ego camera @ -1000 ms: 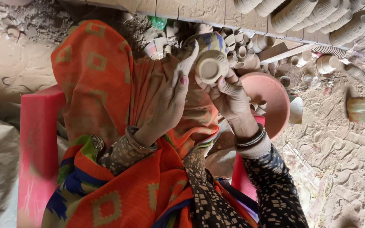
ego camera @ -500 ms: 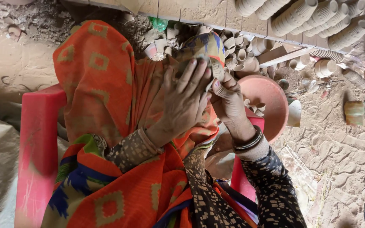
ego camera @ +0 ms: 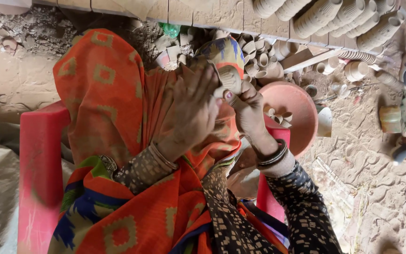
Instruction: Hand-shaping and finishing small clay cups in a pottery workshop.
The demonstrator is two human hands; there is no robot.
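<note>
A small unfired clay cup (ego camera: pixel 230 77) is held up in front of me over my lap, which is draped in orange patterned cloth (ego camera: pixel 104 103). My right hand (ego camera: pixel 247 110) grips the cup from below, thumb against its side. My left hand (ego camera: pixel 191 113) lies flat over the cup's left side, fingers spread and pressed on the clay, hiding most of the rim. Both wrists wear bangles.
I sit on a red plastic chair (ego camera: pixel 38 160). A pinkish-red basin (ego camera: pixel 297 110) with a few small clay pieces stands just right of my hands. Heaped clay cups (ego camera: pixel 259 61) lie behind it, stacked rows of cups (ego camera: pixel 334 16) farther back. The ground is dry, cracked mud (ego camera: pixel 367 164).
The cup's open mouth showed between my hands a second ago. My left hand has since slid over it and now covers it, and the cup has turned.
</note>
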